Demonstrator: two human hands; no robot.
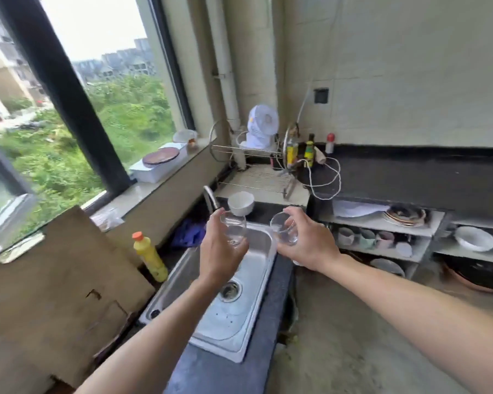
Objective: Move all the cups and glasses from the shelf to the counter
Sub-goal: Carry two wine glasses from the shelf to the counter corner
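My left hand grips a clear glass above the steel sink. My right hand grips a second clear glass over the sink's right edge. A white cup stands on the dark counter just behind the sink, beyond both glasses. To the right, the low white shelf holds several pastel cups lying on their sides on its middle level, with plates above.
A yellow bottle stands left of the sink beside a cardboard sheet. A faucet rises behind the sink. A dish rack, sauce bottles and a white cord sit at the back corner. Bowls fill the far right shelves.
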